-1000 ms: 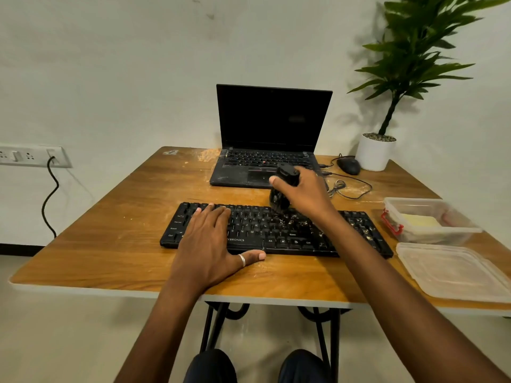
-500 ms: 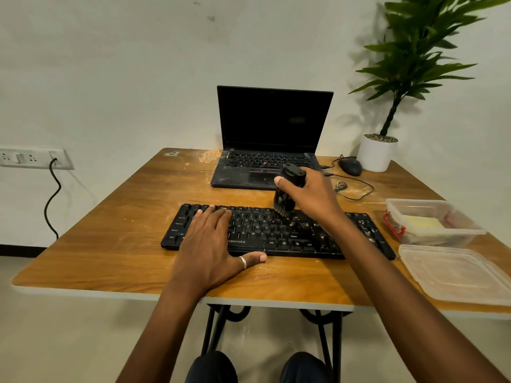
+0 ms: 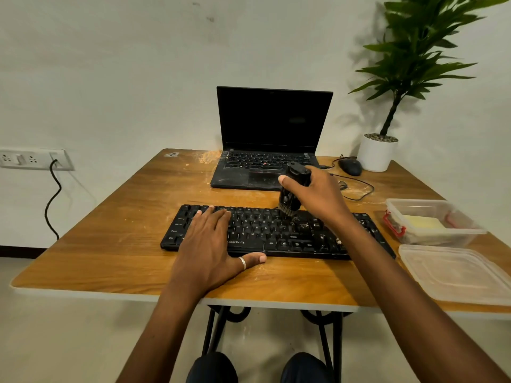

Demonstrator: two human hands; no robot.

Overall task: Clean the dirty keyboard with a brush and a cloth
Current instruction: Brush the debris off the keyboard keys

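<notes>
The table (image 3: 116, 244) has a wooden top with a pale edge; light dust marks the surface, densest in a patch (image 3: 208, 156) at the far edge beside the laptop (image 3: 249, 172). The black keyboard (image 3: 262, 228) lies flat near the front edge, long side parallel to it; the open laptop stands behind it, apart. A black mouse (image 3: 350, 167) sits right of the laptop, just beside a white plant pot (image 3: 376, 153) at the far right corner; a thin cable (image 3: 359, 193) loops on the wood. A clear container (image 3: 431, 225) stands right of the keyboard; a clear lid (image 3: 453, 275) lies flat in front of it. The left hand (image 3: 210, 244) rests its thumb on the table at the keyboard's near edge.
</notes>
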